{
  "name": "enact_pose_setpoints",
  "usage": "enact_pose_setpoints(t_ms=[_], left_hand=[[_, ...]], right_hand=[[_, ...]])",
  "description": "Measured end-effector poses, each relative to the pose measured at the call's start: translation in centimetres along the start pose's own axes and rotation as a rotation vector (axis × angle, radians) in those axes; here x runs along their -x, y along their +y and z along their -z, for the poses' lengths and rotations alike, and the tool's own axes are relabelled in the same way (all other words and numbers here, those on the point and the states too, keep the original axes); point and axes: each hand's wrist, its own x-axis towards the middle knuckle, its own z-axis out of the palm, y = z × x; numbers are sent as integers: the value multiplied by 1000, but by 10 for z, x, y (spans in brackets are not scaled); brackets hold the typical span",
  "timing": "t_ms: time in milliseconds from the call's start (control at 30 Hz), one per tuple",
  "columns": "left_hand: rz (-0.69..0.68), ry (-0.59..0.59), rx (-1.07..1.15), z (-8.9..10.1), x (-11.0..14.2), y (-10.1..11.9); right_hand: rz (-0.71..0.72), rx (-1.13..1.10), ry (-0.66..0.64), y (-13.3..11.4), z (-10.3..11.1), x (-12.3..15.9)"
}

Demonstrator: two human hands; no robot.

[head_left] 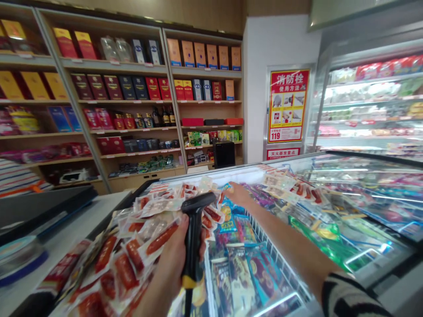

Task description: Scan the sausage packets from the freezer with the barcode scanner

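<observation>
In my left hand (180,246) is a black and yellow barcode scanner (193,233), its head up and its cord hanging down. My fingers wrap around its handle. It is over a heap of vacuum-packed sausages (125,264) at the freezer's left side. My right arm stretches across the chest freezer (185,176) to its far part. There my right hand (237,196) is at some blue and yellow ice cream packets (228,220); its fingers are blurred and partly hidden, so their grip is unclear. Nearer me, wrapped ice creams (241,273) lie in a white wire basket (264,233).
Left of the freezer is a counter (109,211) with a roll of tape (20,255) and a dark flat device (42,211). A striped sleeve (20,176) shows beyond. Sliding glass (366,193) covers the right side. Shelves of boxes (132,88) line the back wall.
</observation>
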Motion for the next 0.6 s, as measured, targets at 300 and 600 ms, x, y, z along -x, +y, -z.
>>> enact_pose_setpoints(t_ms=[300, 600], left_hand=[[20, -45, -124, -11, 5, -8], [52, -117, -129, -9, 3, -17]], right_hand=[[-331, 366, 10, 165, 78, 24], [-117, 50, 246, 89, 46, 38]])
